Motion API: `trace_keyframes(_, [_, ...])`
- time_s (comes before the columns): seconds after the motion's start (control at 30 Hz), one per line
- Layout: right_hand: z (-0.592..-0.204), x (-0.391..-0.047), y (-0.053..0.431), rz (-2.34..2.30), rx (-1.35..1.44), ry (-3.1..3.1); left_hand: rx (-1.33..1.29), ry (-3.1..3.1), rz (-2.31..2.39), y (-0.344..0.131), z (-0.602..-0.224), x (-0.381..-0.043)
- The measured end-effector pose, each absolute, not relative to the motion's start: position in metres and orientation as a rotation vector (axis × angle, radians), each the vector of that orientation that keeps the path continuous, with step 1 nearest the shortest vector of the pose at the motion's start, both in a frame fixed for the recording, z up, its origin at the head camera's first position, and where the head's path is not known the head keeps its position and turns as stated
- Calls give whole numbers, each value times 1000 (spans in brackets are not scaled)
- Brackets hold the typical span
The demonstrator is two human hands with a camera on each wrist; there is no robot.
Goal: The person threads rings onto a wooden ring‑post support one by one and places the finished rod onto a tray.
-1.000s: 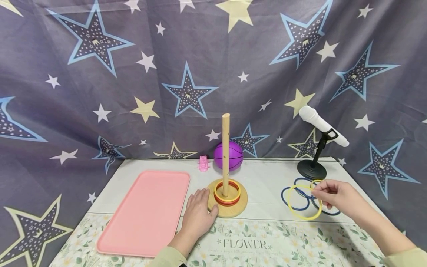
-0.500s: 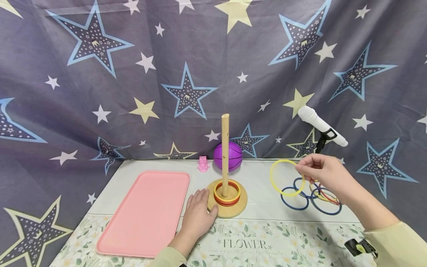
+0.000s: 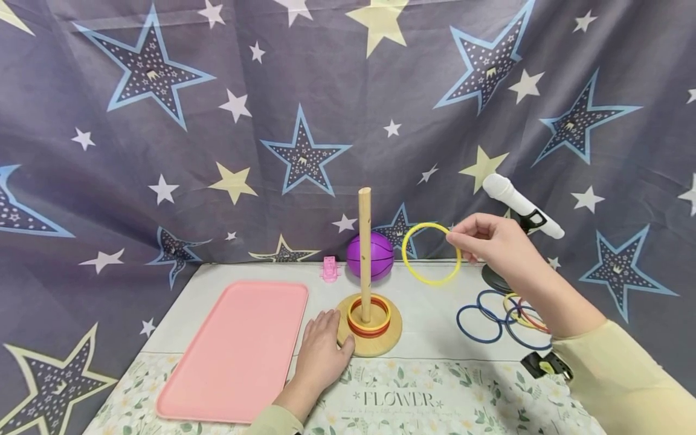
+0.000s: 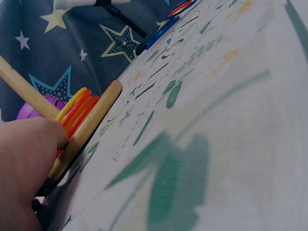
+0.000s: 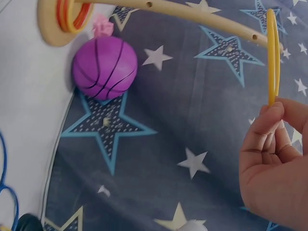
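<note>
While the left hand (image 3: 324, 350) just rests, fingers loose, against the wooden peg stand (image 3: 380, 347), the right hand (image 3: 489, 241) has a yellow ring (image 3: 405, 251) edge-pinched, dangling left of its fingers, right of frame center.

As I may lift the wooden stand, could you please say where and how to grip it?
Probably grip the upright post above the stacked rings, from the right: it looks slim and bare there, while the left hand touches the base at its left edge.
</note>
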State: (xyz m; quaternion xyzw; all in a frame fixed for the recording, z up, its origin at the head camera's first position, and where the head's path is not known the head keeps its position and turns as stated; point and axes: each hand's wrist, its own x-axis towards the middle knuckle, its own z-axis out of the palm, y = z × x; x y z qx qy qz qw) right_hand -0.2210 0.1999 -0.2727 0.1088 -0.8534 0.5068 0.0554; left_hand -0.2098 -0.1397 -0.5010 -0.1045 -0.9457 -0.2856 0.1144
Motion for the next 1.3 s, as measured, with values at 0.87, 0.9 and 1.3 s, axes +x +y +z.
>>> trace_keyframes(0.87, [-243,-259,124,1842,465,-2228,-321,-2746,-842,-140,-502,-208])
trace_keyframes(0.9, [-244,-260,122,1856,463,-2219,-320,-2744,-842,-140,-502,-208])
trace_keyframes(1.3, [-257,-274,105,1935,397,-2204,-315,-2750,-831,-140,-503,-209])
